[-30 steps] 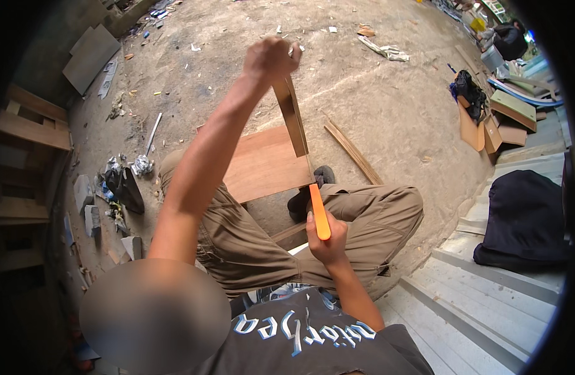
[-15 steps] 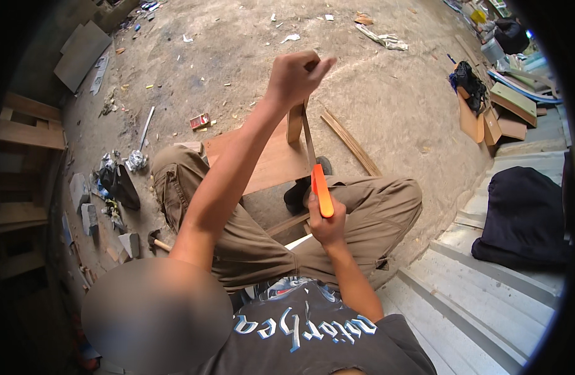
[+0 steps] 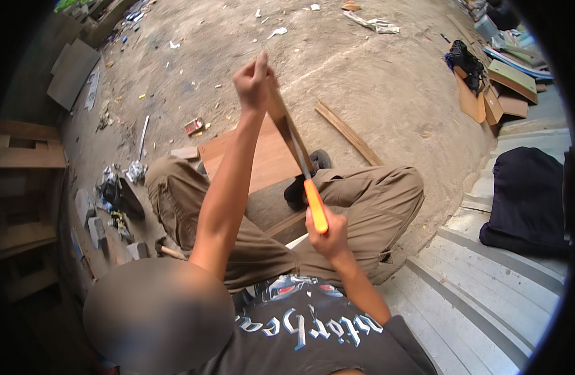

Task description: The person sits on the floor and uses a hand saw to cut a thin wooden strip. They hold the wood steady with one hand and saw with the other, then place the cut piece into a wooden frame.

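The left hand has its fingers wrapped tight round the top of a narrow wooden strip, held upright above the flat board on the ground. The right hand grips the orange handle of a knife, its blade against the strip's edge.

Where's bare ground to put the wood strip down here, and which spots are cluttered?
Free: the dirt floor beyond the flat wooden board, bordered by the loose wood slat and the cardboard pieces at right. Also the pale steps below the dark bundle. Crowded: the scraps and tools by the person's left knee, and the far edge litter.
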Tool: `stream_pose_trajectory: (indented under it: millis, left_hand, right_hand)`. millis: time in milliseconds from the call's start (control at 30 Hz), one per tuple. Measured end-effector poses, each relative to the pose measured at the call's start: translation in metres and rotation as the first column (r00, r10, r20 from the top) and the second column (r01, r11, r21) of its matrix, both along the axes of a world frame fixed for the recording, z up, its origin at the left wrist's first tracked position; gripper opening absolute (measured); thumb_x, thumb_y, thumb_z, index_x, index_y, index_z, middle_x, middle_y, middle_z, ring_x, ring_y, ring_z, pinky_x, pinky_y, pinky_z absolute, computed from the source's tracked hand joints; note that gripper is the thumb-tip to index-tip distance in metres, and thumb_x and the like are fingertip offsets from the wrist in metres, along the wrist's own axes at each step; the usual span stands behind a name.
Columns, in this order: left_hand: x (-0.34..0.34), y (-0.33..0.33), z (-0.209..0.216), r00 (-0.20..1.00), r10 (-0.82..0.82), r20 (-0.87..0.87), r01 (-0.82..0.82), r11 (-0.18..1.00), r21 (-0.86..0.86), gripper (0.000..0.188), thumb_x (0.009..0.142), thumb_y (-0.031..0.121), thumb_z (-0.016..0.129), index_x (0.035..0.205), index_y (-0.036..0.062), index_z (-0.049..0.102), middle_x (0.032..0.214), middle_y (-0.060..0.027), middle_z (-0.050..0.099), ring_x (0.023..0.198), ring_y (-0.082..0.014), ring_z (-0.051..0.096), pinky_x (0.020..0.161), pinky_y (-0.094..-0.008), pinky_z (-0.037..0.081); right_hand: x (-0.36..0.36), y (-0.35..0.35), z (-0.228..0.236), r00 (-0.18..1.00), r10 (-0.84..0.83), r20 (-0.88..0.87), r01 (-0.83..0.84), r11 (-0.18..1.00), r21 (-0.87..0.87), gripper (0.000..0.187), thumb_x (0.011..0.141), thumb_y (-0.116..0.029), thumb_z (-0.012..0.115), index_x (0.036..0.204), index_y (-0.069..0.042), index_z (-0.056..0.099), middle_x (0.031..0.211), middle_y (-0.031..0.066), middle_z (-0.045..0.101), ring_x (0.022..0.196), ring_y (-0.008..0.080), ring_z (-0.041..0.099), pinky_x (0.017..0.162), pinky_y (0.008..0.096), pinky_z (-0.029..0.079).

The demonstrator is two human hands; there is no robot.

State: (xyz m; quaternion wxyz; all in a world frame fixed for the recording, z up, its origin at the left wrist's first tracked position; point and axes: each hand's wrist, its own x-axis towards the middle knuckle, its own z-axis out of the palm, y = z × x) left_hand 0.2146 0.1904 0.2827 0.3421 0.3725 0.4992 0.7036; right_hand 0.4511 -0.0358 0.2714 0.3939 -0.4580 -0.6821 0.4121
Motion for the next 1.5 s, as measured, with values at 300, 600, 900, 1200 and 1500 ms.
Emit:
stream_pose_trajectory:
  millis: [300,600,900,1200,1500]
  left_hand:
    - [0.006,0.014,0.032,0.929,0.317,-0.188,-0.297,0.946,0.129,0.05,0.097,0.036,0.057,0.056,0.0078,0.051,0.05,0.0,0.048,0.048,-0.0105,0.043,0.045,-0.0287,0.031]
    - [0.034,0.024,0.022,0.807,0.455,-0.377,-0.348,0.881,0.319,0.043,0.092,0.016,0.058,0.055,0.0068,0.038,0.05,0.0031,0.035,0.05,-0.0073,0.032,0.045,-0.0299,0.024]
    - [0.04,0.022,0.025,0.836,0.355,-0.418,-0.284,0.932,0.224,0.038,0.092,0.019,0.053,0.058,0.0019,0.047,0.048,0.0015,0.04,0.049,-0.007,0.037,0.045,-0.0313,0.03]
    - [0.029,0.029,0.021,0.826,0.319,-0.466,-0.266,0.948,0.177,0.042,0.092,0.022,0.053,0.057,0.0005,0.046,0.046,0.0014,0.04,0.047,-0.008,0.036,0.045,-0.0329,0.029]
    - [0.047,0.013,-0.014,0.801,0.325,-0.502,-0.346,0.937,0.055,0.039,0.092,0.02,0.051,0.06,-0.0022,0.045,0.05,-0.0182,0.043,0.045,-0.016,0.042,0.046,-0.0383,0.036]
  right_hand:
    - [-0.025,0.011,-0.028,0.988,-0.018,-0.15,0.037,0.992,0.124,0.012,0.082,-0.006,0.065,0.077,0.002,0.057,0.063,0.0183,0.058,0.055,0.0341,0.063,0.052,0.0372,0.049]
    - [-0.029,0.017,-0.016,0.98,-0.098,-0.176,0.112,0.991,0.075,0.02,0.088,-0.007,0.063,0.072,0.0,0.054,0.052,0.0128,0.048,0.042,0.0283,0.052,0.043,0.0363,0.039]
    - [0.008,-0.02,0.012,0.995,-0.082,-0.061,0.074,0.989,-0.127,0.01,0.086,-0.007,0.064,0.084,0.002,0.061,0.057,0.0127,0.056,0.047,0.0254,0.059,0.047,0.0333,0.044]
    - [0.019,-0.025,0.027,0.99,-0.114,-0.079,0.105,0.988,-0.109,0.013,0.087,-0.008,0.063,0.077,0.0,0.059,0.053,0.0106,0.052,0.044,0.0237,0.055,0.045,0.0337,0.041]
    - [-0.003,-0.002,0.007,0.995,-0.098,-0.004,0.097,0.987,-0.125,0.014,0.088,-0.009,0.063,0.094,0.003,0.063,0.06,0.0168,0.057,0.055,0.0282,0.065,0.052,0.0362,0.048]
